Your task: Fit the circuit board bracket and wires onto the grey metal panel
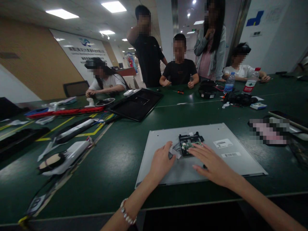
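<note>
Head view: left hand [161, 160] pinches a flimsy white strip [175, 153] just beside the small circuit board [190, 141], while right hand [211, 163] rests open, fingers spread, on it. Board sits on a stiff, thin grey panel [240, 141] under both hands; it looks fragile, best gripped by its edges.
</note>
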Demonstrator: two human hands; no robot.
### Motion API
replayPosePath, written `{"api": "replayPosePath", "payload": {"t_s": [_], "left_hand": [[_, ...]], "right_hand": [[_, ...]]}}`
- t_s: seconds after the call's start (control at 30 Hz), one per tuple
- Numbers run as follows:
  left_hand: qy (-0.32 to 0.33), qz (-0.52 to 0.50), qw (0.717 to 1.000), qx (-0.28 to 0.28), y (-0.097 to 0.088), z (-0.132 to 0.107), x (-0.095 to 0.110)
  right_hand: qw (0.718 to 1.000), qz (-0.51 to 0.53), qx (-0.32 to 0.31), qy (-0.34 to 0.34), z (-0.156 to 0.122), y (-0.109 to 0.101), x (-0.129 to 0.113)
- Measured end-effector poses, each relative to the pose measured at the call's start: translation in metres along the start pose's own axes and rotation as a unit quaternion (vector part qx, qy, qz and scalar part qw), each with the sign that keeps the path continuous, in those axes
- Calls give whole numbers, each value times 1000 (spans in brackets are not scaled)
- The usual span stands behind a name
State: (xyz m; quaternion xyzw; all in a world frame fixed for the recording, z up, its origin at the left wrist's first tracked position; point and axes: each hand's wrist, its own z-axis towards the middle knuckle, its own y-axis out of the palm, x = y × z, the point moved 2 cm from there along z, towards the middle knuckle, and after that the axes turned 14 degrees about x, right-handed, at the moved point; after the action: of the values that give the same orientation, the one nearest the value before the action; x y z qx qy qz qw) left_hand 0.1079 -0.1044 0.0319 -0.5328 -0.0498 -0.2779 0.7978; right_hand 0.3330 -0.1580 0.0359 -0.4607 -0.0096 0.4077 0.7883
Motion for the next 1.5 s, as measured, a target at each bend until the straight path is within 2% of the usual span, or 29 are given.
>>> {"api": "replayPosePath", "payload": {"t_s": [0.07,0.13,0.23,0.33,0.4,0.5,0.6,0.67,0.73,0.87,0.93,1.2,1.37,1.5], "left_hand": [[4,-14,1000,14,-2,0,0],[14,-26,999,27,-5,1,0],[26,-38,998,52,-15,5,-9],[-4,-44,997,66,-29,13,-35],[-75,-65,994,55,-39,19,-62],[-239,-145,960,26,-51,22,-100],[-352,-289,889,38,-57,19,-121],[-392,-379,837,50,-58,18,-124],[-412,-437,798,55,-57,19,-121],[-441,-487,752,59,-56,21,-111],[-450,-497,740,58,-57,21,-108],[-442,-520,729,50,-55,19,-114],[-436,-515,737,45,-55,18,-115],[-439,-505,741,50,-56,18,-110]], "right_hand": [[997,-24,47,50,-5,-13,29],[989,-58,79,115,-16,-26,67],[966,-110,90,214,-41,-43,131],[945,-117,84,293,-70,-54,179],[935,-98,80,331,-83,-59,194],[916,-23,105,386,-91,-63,194],[874,90,151,452,-89,-64,185],[850,145,174,476,-87,-63,181],[835,178,187,485,-86,-63,181],[817,214,200,497,-89,-64,189],[807,236,204,502,-90,-64,191],[773,304,226,508,-89,-65,180],[763,317,250,505,-86,-66,175],[766,320,241,502,-87,-65,176]]}}
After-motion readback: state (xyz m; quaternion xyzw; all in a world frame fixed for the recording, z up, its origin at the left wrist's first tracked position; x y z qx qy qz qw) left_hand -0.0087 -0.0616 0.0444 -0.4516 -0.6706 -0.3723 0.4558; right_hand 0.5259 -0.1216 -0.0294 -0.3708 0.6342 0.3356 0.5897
